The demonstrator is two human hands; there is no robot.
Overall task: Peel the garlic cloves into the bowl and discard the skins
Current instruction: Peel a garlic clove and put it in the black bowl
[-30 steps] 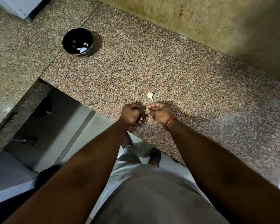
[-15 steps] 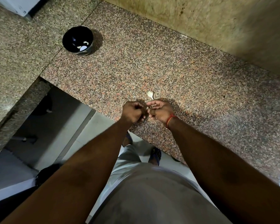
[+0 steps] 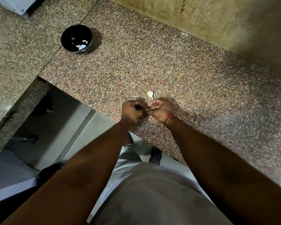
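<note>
My left hand (image 3: 133,112) and my right hand (image 3: 161,110) meet over the front edge of the granite counter (image 3: 193,82). Their curled fingers pinch a garlic clove between them, and the fingers hide nearly all of it. A red thread circles my right wrist. One pale garlic clove (image 3: 150,94) lies on the counter just beyond my right hand. A black bowl (image 3: 76,39) stands far to the back left, with a few pale peeled pieces inside.
A stone wall (image 3: 217,18) rises behind the counter. A second counter section (image 3: 11,62) runs along the left, with a white appliance corner (image 3: 18,5) at the top left. Below the counter edge are the floor and my feet.
My hands stay joined on the clove at the counter's edge, with only small finger shifts. The loose clove and the bowl have not moved on the counter.
</note>
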